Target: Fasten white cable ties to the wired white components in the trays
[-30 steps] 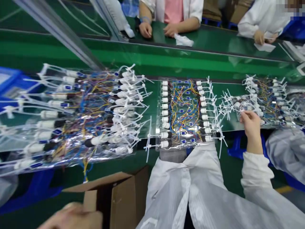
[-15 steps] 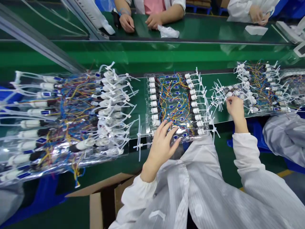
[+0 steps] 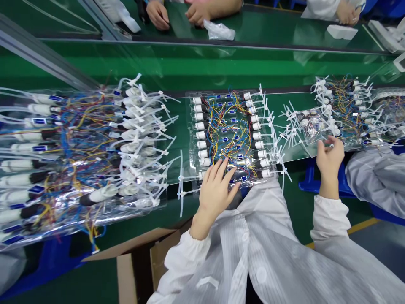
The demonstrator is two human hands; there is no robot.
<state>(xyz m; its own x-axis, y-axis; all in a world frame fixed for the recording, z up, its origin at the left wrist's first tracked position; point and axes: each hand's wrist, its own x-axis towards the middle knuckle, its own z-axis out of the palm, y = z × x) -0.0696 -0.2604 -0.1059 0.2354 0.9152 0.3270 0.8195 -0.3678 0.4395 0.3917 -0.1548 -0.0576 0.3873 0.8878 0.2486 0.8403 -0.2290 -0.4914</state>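
Observation:
My left hand (image 3: 216,192) lies with fingers spread on the near edge of a clear plastic tray (image 3: 192,147). In that tray, white cylindrical parts (image 3: 257,145) with black ends line both sides. Between them run tangled coloured wires (image 3: 218,122) and small blue rectangular pieces. White cable ties (image 3: 271,122) stick out from the right-hand row. My right hand (image 3: 330,162) is closed in a pinch just in front of a crumpled clear bag (image 3: 313,126). Something small and dark shows at its fingertips, too small to name. White strips (image 3: 289,126) lie heaped left of the bag.
Another wired batch (image 3: 95,147) covers the bench to the left, and more wired trays (image 3: 351,109) lie to the right. Across the bench, other people's hands (image 3: 199,12) rest near a plastic bag (image 3: 220,30). An open cardboard box (image 3: 126,274) stands below.
My right hand has drawn back from the clear bag, towards me and to the right, still pinched. My left hand stays spread on the tray. The view has shifted slightly.

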